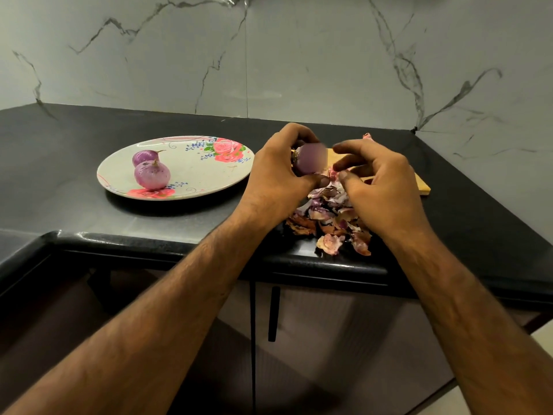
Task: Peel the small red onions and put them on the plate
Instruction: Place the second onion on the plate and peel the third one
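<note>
Gripping a small red onion (pixel 309 159) in the left hand (pixel 276 175), above the back part of the black countertop (pixel 74 151), right of its middle. Curling the fingers over the onion's far side and pressing the thumb in from the near side, closing snugly around it. Blurring in the frame, so hiding how much skin is on its purple surface.

Hovering the right hand (pixel 381 190) just beside the onion, on its right. Bending the fingers (pixel 348 146) half closed, pointing the index fingertip at the onion and bringing the thumb close to the left thumb. Not showing clearly whether pinching a shred of skin or holding nothing.

Working over a heap of peelings (pixel 329 218), spreading from under both hands to the countertop's front edge. Partly hiding a wooden board (pixel 420 185) lying behind the heap, towards the right edge, one corner showing past the right hand. Showing one more scrap of skin (pixel 367 135) beyond the right hand, near the back edge.

Sitting left of the hands, near the countertop's middle: a flowered plate (pixel 194 172). Carrying, on its left part, a nearer peeled onion (pixel 152 176) and a farther peeled onion (pixel 146 157), close together, the nearer overlapping the farther.

Backing onto a grey veined marble wall (pixel 299 55). Overhanging a cabinet door with a black bar handle (pixel 273 313) below the front edge.
</note>
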